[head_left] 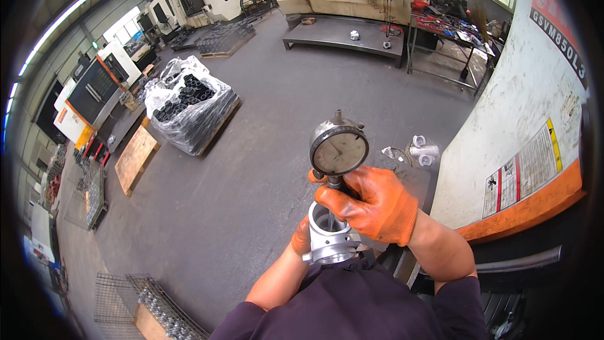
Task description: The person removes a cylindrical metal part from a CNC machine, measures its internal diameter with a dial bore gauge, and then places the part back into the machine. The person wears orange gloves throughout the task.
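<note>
Machine shop, this: big machines (352, 3) stand left, far and right, metal parts (158, 305) near left, a tool-strewn bench (435, 31) far right.

The grey floor (270, 145) spreads before me, and I reckon everything from the wrapped sack (204, 127), which sits on a pallet (221, 127) with black pieces (189, 92) showing at its open top. Left of the sack and a little nearer me, a wooden board (136, 156) lies on the floor. Farther left and nearer still I see a mesh crate (85, 192); well on my side of the sack is a mesh basket (116, 299) holding small metal parts (167, 311). Beyond the sack, dark parts (220, 39) cover a second pallet (226, 55). Right of the sack and farther off, a low table (327, 33) bears silver pieces (355, 35); farther right, tools (450, 24) clutter a bench (440, 43).
</note>
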`<state>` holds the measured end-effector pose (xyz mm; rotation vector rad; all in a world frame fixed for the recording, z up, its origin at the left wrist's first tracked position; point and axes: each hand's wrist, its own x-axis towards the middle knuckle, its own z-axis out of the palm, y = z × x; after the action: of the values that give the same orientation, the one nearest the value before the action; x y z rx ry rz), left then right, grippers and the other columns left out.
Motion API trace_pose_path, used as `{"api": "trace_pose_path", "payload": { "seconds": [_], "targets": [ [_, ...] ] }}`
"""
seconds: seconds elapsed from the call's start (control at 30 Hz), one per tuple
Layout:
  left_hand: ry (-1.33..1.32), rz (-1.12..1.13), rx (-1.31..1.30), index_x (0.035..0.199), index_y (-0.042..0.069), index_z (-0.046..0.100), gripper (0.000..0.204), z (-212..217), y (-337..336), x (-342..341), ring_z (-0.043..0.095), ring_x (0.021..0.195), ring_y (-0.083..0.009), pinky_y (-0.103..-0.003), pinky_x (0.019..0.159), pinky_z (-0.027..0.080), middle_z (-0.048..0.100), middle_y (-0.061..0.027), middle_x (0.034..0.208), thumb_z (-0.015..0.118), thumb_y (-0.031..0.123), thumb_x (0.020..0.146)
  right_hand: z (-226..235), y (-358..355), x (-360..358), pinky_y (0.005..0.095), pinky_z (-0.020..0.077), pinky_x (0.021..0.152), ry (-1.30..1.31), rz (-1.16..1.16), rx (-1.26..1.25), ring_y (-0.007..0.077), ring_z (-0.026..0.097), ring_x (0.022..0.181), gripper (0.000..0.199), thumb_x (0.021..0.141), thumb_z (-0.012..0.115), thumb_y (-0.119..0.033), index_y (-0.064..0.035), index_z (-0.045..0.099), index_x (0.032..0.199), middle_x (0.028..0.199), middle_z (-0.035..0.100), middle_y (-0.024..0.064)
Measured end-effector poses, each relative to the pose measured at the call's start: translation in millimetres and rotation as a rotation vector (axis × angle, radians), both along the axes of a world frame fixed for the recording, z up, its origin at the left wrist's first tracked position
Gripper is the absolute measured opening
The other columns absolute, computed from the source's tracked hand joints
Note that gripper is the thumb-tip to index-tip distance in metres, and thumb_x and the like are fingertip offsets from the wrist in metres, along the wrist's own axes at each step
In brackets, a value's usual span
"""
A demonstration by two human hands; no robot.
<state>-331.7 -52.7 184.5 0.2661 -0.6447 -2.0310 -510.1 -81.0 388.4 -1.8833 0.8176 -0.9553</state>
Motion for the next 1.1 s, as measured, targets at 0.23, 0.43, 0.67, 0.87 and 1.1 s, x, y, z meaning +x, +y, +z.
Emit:
{"api": "trace_pose_path", "payload": {
  "seconds": [0.23,0.43,0.67,0.87,1.1],
  "targets": [
    [-0.027,0.007,-0.066,0.147,0.001,0.042,0.106,10,-4,1,0.062,0.124,-0.0271,-0.043,0.107,0.052,0.06,-0.014,0.135,0.077,0.07,0.075,4,0,0,0.0288,0.0528,0.079,-0.024,-0.006,0.157,0.0103,0.064,0.087,0.028,0.097,0.067,-0.019,0.0019,0.066,0.116,0.093,0.069,0.006],
    [-0.064,0.018,-0.041,0.153,0.002,0.034,0.115,30,-1,0,0.061,0.126,-0.0276,-0.042,0.107,0.052,0.056,-0.0156,0.14,0.076,0.073,0.073,0,-2,1,0.0288,0.0527,0.081,-0.008,0.015,0.079,0.0106,0.064,0.089,0.028,0.097,0.067,-0.019,0.0018,0.066,0.117,0.095,0.069,0.0063],
    [-0.106,0.041,-0.039,0.154,0.003,0.032,0.12,48,1,-2,0.06,0.127,-0.0278,-0.043,0.107,0.052,0.055,-0.0158,0.14,0.076,0.077,0.07,-1,0,2,0.0387,0.0545,0.081,-0.009,-0.005,0.123,0.0296,0.07,0.095,0.029,0.097,0.061,-0.032,-0.0076,0.069,0.111,0.102,0.07,0.0135],
    [-0.098,-0.001,-0.004,0.154,0.004,0.033,0.121,32,-1,3,0.06,0.127,-0.028,-0.042,0.107,0.052,0.055,-0.015,0.141,0.077,0.078,0.069,0,-2,0,0.0395,0.0541,0.083,0.013,0.031,0.037,0.0302,0.069,0.096,0.029,0.098,0.059,-0.032,-0.0078,0.069,0.11,0.104,0.07,0.0138],
    [-0.115,0.03,-0.017,0.153,0.004,0.035,0.12,23,-1,5,0.06,0.127,-0.027,-0.042,0.107,0.053,0.056,-0.0141,0.14,0.077,0.077,0.068,0,-3,0,0.0304,0.0535,0.086,-0.015,0.025,0.084,0.0131,0.067,0.095,0.034,0.098,0.069,-0.022,0.0021,0.065,0.12,0.103,0.071,0.009]
  ]
}}
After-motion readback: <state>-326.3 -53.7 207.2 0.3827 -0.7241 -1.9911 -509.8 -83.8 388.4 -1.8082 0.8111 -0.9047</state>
